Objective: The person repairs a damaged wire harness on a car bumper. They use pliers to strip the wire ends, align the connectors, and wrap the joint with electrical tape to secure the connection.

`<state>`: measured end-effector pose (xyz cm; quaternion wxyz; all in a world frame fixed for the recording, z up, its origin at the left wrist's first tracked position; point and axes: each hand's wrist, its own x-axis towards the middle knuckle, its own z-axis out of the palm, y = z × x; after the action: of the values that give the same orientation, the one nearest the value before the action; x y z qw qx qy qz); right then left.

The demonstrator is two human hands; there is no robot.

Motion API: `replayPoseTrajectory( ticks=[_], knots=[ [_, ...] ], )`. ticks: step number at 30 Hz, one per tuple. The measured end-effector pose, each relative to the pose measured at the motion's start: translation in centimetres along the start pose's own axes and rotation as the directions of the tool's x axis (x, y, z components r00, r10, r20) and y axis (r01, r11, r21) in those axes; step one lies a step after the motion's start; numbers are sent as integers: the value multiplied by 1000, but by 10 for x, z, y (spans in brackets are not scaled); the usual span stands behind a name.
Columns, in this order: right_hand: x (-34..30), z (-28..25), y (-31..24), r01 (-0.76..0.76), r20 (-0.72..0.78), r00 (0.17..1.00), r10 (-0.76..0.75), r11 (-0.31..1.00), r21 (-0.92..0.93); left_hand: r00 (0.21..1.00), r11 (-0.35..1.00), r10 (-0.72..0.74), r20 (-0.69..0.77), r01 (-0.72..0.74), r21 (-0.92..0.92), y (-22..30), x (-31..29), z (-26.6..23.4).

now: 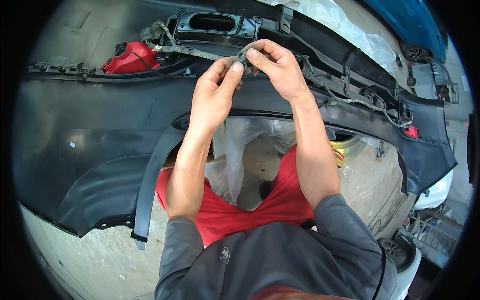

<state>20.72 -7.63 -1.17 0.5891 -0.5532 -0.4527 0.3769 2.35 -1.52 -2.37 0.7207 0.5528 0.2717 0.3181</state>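
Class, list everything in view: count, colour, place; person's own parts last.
Panel: 1, black, across middle
Small part: 1, dark, upper middle
Wiring: uncountable, grey, along panel
Moulded parts: 2, red, upper left, right
Plastic sheeting: uncountable, translucent, top right, below
Blue car: 1, top right
White car: 1, lower right
Floor: 1, grey, below
Orange item: 1, below panel
Trousers: 1, red, lower middle
Shirt: 1, grey, bottom
Left hand, right hand: 2, bare, upper middle

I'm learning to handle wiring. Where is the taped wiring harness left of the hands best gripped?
Probably on the slim stretch of the taped wiring harness just beside the left hand, pinched from above: it is narrow there, and nothing covers it.
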Motion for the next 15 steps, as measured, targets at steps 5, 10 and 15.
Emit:
replayPoseTrajectory(
  ticks=[5, 10, 15],
  knots=[
    [-2, -4, 5, 16, 38, 999, -16, 1000, 24, 910, 844, 386, -153, -281, 458, 2, -6, 5],
    [-4, -7, 9, 31, 28, 999, -32, 999, 27, 789, 651, 593, -162, -350, 674, -4, -5, 13],
    [0, -9, 12, 72, 30, 997, -72, 997, -3, 813, 632, 561, -156, -299, 715, -4, 1, 16]
  ],
)
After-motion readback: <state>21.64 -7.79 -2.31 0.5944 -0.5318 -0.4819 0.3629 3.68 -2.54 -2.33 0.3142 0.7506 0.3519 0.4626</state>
